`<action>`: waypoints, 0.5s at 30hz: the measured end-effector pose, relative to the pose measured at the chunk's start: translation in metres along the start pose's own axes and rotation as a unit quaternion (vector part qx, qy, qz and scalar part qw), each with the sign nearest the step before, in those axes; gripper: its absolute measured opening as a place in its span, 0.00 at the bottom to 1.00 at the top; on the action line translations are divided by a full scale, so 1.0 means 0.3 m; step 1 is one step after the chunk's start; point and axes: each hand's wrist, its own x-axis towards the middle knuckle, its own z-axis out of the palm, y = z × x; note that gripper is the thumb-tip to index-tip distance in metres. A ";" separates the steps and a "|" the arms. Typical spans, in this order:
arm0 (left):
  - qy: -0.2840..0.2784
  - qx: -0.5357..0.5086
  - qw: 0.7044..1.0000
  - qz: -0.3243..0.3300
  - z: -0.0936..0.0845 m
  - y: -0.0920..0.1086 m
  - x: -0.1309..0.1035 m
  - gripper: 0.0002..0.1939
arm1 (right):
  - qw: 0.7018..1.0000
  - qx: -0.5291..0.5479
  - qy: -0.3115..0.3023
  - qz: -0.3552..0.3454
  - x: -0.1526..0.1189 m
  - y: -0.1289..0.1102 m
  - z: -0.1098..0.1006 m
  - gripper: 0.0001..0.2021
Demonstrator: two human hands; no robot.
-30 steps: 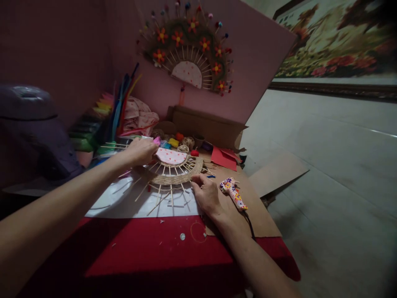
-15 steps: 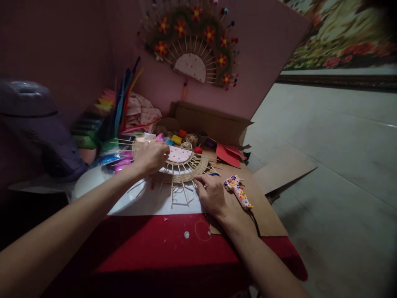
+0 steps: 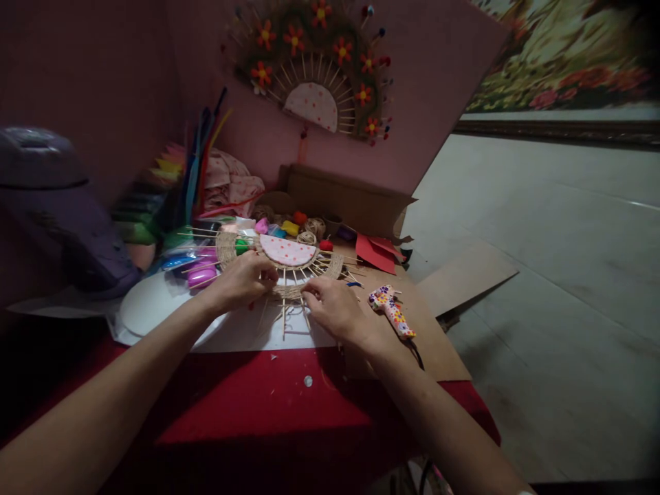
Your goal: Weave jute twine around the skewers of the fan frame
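Observation:
On the white sheet lies a half-round fan of thin sticks with a woven twine band and a white, red-dotted half-disc at its middle. My left hand is closed at the band's left-front part, fingers curled and pinched against it. Close by on the right, my right hand pinches the band's front edge with thumb and fingers. The fingertips partly hide the twine between them. Stick ends stick out past the band toward me and to both sides.
A flower-patterned glue gun rests on brown cardboard at right. Behind the fan are red paper, twine balls and coloured clay packs. A purple container stands left; a finished fan hangs on the wall.
My left hand has come down and toward me from the fan's upper left to the front of the band. My right hand has shifted left along it, so the hands are nearer each other.

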 end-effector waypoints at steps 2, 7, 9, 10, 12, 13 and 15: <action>-0.012 0.006 0.999 0.034 0.004 0.008 -0.005 0.07 | 0.999 0.007 0.017 -0.041 0.013 0.000 0.042 0.08; -0.035 0.062 0.992 0.100 0.026 0.028 -0.017 0.04 | 0.994 0.013 0.077 -0.082 0.004 0.034 0.128 0.06; -0.036 0.094 0.990 0.104 0.033 0.035 -0.021 0.05 | 0.992 0.013 0.089 -0.087 -0.006 0.044 0.137 0.06; -0.037 0.109 0.988 0.105 0.036 0.037 -0.022 0.05 | 0.992 0.012 0.090 -0.087 -0.010 0.046 0.138 0.06; -0.040 0.135 0.984 0.110 0.040 0.040 -0.023 0.05 | 0.993 0.005 0.088 -0.084 -0.013 0.047 0.139 0.06; -0.040 0.147 0.982 0.113 0.042 0.040 -0.024 0.05 | 0.993 0.000 0.085 -0.083 -0.014 0.046 0.140 0.05; -0.037 0.166 0.978 0.120 0.046 0.039 -0.024 0.05 | 0.993 -0.006 0.081 -0.083 -0.012 0.044 0.143 0.05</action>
